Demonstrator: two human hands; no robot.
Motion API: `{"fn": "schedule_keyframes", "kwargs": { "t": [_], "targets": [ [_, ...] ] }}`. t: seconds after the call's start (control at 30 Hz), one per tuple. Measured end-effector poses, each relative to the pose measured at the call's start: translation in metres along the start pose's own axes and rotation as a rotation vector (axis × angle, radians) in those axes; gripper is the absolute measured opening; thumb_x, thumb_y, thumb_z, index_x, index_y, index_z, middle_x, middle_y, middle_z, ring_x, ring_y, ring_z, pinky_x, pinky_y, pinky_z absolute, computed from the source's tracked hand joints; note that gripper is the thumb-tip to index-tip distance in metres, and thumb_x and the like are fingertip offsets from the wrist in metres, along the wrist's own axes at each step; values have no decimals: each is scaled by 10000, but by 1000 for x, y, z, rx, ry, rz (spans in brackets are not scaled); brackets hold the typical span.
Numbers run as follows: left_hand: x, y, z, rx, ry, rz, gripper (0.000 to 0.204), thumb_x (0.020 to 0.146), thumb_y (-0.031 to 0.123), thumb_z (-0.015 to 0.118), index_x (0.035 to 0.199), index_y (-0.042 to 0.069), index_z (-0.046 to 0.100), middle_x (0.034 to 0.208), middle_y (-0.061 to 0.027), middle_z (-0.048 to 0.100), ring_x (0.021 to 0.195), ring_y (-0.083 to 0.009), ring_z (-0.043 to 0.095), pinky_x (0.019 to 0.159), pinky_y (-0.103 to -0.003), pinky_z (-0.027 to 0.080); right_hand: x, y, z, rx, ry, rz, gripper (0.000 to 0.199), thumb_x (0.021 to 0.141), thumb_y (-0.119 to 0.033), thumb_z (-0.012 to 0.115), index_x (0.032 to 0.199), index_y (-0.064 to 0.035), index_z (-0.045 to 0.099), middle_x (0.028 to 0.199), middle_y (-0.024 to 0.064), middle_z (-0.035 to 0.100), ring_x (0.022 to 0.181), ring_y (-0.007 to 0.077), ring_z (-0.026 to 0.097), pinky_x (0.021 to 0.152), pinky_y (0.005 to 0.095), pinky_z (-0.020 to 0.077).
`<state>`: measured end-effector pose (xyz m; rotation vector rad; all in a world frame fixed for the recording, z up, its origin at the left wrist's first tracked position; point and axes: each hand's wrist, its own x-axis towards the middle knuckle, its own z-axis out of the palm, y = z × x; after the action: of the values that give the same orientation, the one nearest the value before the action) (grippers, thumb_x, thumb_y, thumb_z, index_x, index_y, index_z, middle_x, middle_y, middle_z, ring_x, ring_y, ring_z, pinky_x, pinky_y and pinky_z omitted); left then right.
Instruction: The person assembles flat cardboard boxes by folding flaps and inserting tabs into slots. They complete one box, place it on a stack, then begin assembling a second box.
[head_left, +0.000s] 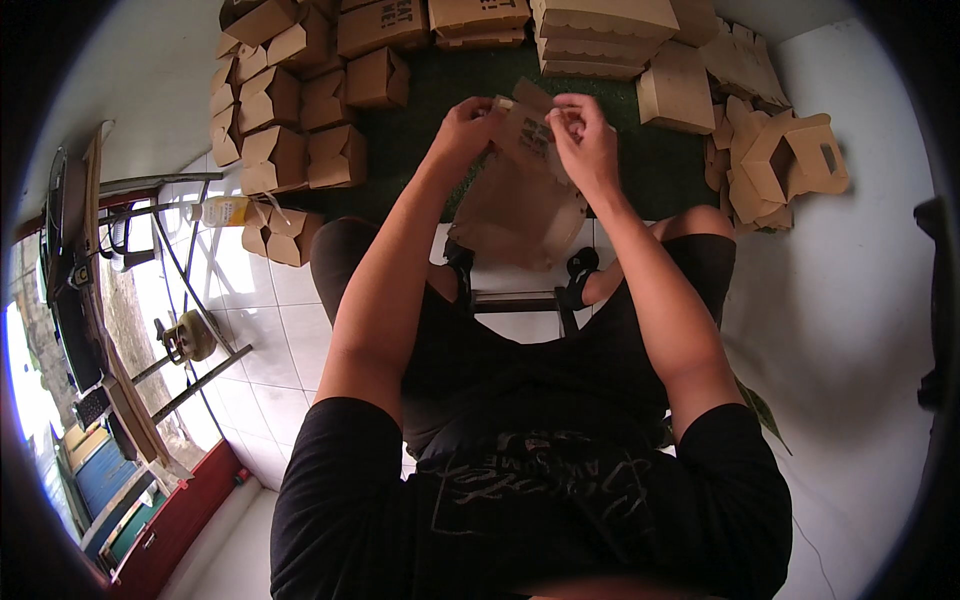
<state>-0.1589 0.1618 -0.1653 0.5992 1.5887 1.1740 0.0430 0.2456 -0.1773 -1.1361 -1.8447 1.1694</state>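
Observation:
A partly folded brown cardboard box blank hangs between my hands, above the green mat and in front of my knees. Dark print shows on its upper panel, and a small flap stands up at its far edge. My left hand is closed on the blank's upper left corner, thumb and fingers pinching the card. At the upper right edge, my right hand has its fingers curled against the card; the fingertips are partly hidden. The blank's wide lower part droops toward my feet.
Folded brown boxes stand in rows at the left of the green mat. Stacked flat blanks lie at the back right. An open handled carton rests against the right wall. A bottle is at the left.

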Motion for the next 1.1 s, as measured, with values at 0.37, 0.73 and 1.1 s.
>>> {"fn": "schedule_keyframes", "kwargs": {
  "t": [0.37,0.73,1.1],
  "targets": [
    [10,-7,-5,-439,91,-145,417,1123,145,658,1487,-28,552,1347,-158,672,1169,-288,705,909,-436,632,-42,-26,30,-259,-204,-140,516,958,-428,874,1166,0,677,1027,201,798,986,395,803,857,478,628],
    [15,-17,-9,-43,37,-111,372,1065,214,755,1398,87,652,1192,-100,765,1047,-257,760,870,-394,609,-57,7,33,-160,-208,27,255,902,-116,789,1126,2,757,1023,222,803,1000,407,796,871,482,623],
    [-14,-13,-23,903,-59,364,636,872,61,820,1421,157,514,1083,-200,772,1096,-435,765,945,-547,611,-64,-15,10,-332,-161,-7,357,960,-61,782,1313,-72,732,1048,125,838,927,294,828,797,400,634]
  ]
}}
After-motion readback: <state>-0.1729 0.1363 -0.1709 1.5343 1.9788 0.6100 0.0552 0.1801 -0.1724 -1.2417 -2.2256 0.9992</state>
